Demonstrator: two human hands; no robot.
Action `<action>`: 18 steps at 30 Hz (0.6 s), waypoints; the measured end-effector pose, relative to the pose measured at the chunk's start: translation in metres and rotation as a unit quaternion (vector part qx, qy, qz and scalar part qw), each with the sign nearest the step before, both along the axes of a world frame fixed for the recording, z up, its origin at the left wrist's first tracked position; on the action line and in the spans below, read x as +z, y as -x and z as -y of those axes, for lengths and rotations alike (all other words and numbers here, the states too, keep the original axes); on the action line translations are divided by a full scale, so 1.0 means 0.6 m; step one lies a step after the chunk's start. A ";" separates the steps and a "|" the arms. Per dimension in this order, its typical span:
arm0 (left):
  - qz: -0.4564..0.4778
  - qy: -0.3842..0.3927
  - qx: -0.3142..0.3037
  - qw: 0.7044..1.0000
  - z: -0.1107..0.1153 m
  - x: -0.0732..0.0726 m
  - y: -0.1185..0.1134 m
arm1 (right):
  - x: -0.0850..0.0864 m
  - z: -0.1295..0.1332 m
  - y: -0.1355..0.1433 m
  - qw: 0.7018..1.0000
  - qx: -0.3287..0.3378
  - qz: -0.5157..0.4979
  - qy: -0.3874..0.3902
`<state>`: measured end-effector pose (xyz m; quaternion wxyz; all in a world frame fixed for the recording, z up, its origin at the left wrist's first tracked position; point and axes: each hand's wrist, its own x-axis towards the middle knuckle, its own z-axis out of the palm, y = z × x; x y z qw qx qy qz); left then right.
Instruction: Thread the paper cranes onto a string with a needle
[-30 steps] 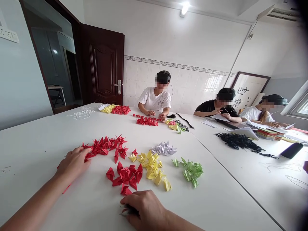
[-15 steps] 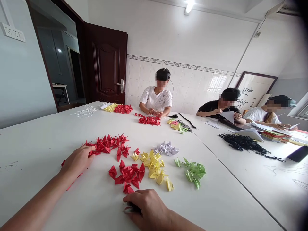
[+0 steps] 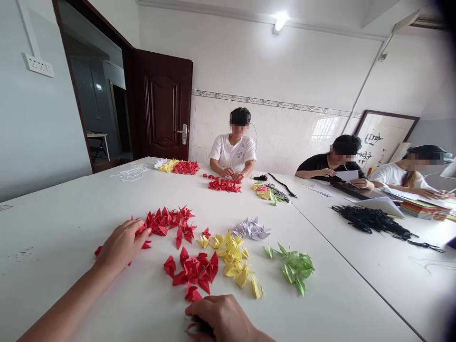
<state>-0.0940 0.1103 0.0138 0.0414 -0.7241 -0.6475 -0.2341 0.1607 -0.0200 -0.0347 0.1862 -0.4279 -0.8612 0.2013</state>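
Observation:
My left hand (image 3: pixel 123 242) reaches into the near-left pile of red folded paper cranes (image 3: pixel 160 222), its fingers closed around a red paper crane (image 3: pixel 140 231) at the pile's edge. More red cranes show beside and beneath that hand. At the bottom edge, my right hand (image 3: pixel 223 317) is curled around a small black item (image 3: pixel 204 325), mostly covered by the fingers, so its kind is unclear. Just beyond it lies a second group of red cranes (image 3: pixel 192 268). To the right are yellow cranes (image 3: pixel 233 256), pale white cranes (image 3: pixel 251 229) and green cranes (image 3: pixel 295 266).
Across the white table (image 3: pixel 117 304) a person in a white shirt (image 3: pixel 233 154) handles red cranes (image 3: pixel 224 185). Two more people sit at the right with paper. Black cords (image 3: pixel 374 222) lie before them, near stacked coloured paper (image 3: pixel 420 209). White strings (image 3: pixel 130 172) lie at far left.
The view has tilted up slightly, shifting everything down and a little right. My left hand has moved slightly along the red pile; my right hand still grips the black item.

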 end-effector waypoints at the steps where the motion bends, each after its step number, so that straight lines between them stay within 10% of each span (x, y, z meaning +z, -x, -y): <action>1: 0.012 -0.015 0.000 1.000 0.002 0.002 -0.002 | -0.001 -0.001 0.000 1.000 0.001 0.002 0.001; 18: 0.074 -0.080 -0.027 0.994 0.008 0.003 -0.001 | 0.003 0.002 -0.001 1.000 0.001 -0.007 0.011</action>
